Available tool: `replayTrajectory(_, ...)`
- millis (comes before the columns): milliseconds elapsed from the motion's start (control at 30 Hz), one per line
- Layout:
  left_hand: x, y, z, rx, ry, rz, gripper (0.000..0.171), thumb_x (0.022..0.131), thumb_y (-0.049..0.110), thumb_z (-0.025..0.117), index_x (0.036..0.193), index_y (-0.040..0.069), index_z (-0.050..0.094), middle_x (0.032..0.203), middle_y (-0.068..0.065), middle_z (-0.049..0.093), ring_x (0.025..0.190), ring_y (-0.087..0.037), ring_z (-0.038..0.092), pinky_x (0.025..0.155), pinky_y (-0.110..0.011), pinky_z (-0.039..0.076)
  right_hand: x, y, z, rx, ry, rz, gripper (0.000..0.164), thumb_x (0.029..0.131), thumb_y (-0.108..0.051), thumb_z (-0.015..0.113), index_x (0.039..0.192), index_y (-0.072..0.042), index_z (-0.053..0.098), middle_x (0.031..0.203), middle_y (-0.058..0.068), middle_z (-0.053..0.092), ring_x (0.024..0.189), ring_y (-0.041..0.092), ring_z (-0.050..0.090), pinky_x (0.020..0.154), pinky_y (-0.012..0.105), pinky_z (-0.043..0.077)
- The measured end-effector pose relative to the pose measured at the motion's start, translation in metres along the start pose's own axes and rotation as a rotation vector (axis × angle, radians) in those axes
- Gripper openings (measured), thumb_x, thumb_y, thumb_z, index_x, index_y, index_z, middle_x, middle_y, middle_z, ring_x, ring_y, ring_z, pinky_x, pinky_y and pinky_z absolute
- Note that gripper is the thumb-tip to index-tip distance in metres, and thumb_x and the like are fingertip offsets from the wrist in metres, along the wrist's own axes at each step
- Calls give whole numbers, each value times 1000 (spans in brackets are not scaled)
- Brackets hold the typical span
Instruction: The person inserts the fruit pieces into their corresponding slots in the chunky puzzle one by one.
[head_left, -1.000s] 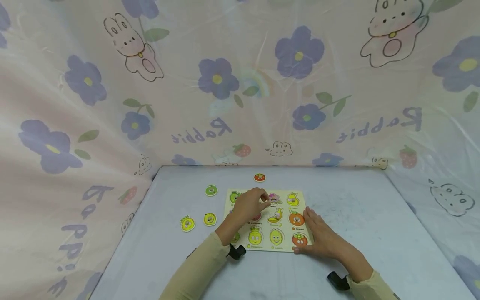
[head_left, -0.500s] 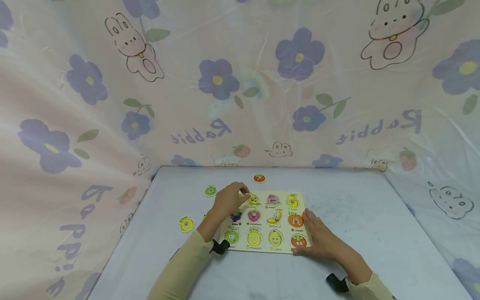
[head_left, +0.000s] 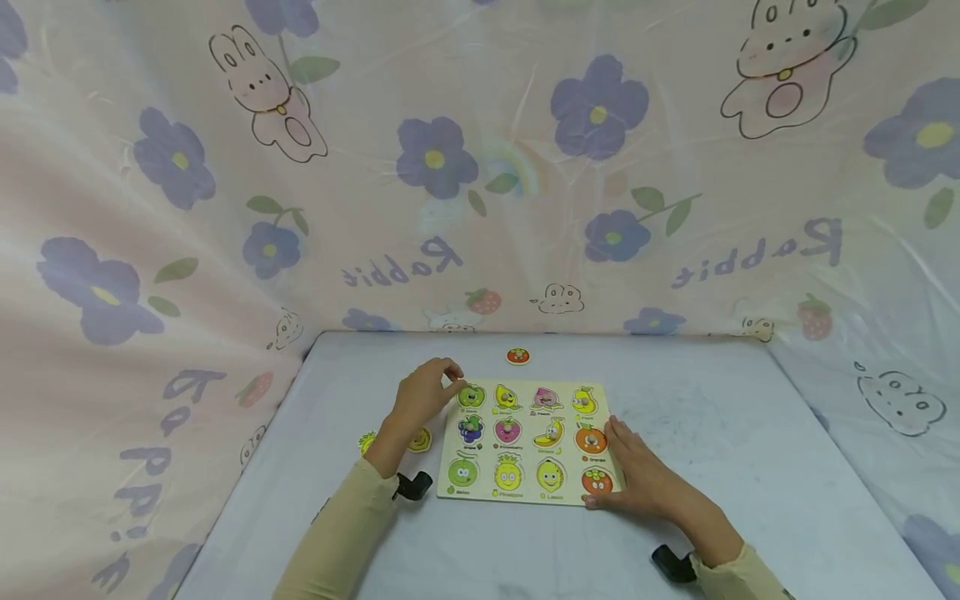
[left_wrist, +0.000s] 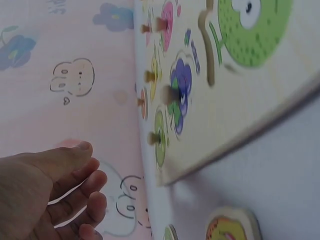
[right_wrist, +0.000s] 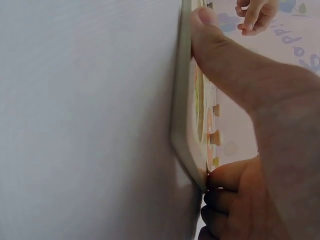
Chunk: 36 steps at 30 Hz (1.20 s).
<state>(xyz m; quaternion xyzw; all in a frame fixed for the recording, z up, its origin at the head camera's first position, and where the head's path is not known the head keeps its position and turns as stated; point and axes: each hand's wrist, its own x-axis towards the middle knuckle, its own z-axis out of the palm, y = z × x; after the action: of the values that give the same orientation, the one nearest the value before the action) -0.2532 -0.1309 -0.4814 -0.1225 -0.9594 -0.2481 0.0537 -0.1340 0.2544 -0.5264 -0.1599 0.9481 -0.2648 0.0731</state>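
A wooden fruit peg puzzle board (head_left: 528,450) lies on the table. Knobbed pieces such as the apple (head_left: 472,396) and grape (left_wrist: 181,95) fill its upper two rows; the bottom row shows printed fruit without knobs. My left hand (head_left: 426,396) hovers off the board's far left corner, fingers loosely bent, holding nothing in the left wrist view (left_wrist: 65,192). My right hand (head_left: 648,479) grips the near right corner, thumb at the front edge, fingers along the right side. Loose lemon (head_left: 422,439) and pineapple (head_left: 366,442) pieces lie left of the board, the latter partly behind my left wrist.
A loose tomato piece (head_left: 518,357) lies beyond the board. The white-covered table (head_left: 712,417) meets a patterned curtain (head_left: 517,250) at the back and sides. A black device (head_left: 412,486) sits at my left wrist, another (head_left: 673,564) at my right.
My left hand has moved left from over the board to beyond its far left corner, now covering the loose melon piece. The board has shifted slightly left; my right hand stays at its corner.
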Motion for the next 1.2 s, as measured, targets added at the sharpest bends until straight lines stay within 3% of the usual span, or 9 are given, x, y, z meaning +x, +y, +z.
replayTrajectory(233,4,-20,-8,20,32,-31,19,101,35,78,112,19,76,107,2,74,91,-20,70,71,-41,56,1,2,1,-16,0,6,143,70,-70,92,163,14,22,173,32,19,158,52,22,124,65,26)
replayTrajectory(567,10,-35,-20,6,12,-95,18,102,32,77,114,18,76,111,0,74,103,-25,70,78,-47,57,0,2,0,3,-1,-3,143,71,-67,93,163,15,21,172,33,18,158,53,20,124,66,24)
replayTrajectory(833,14,-50,-22,-1,12,-100,19,103,30,76,116,15,75,113,-3,74,102,-26,70,80,-50,57,0,2,-1,12,-4,-5,143,71,-66,93,163,15,20,173,33,17,159,52,19,125,65,23)
replayTrajectory(1200,21,-68,-26,12,-40,-93,25,102,26,76,122,10,74,121,-9,72,109,-32,69,87,-55,56,1,3,1,-3,1,-4,143,71,-67,93,163,15,20,173,33,18,159,53,20,125,65,23)
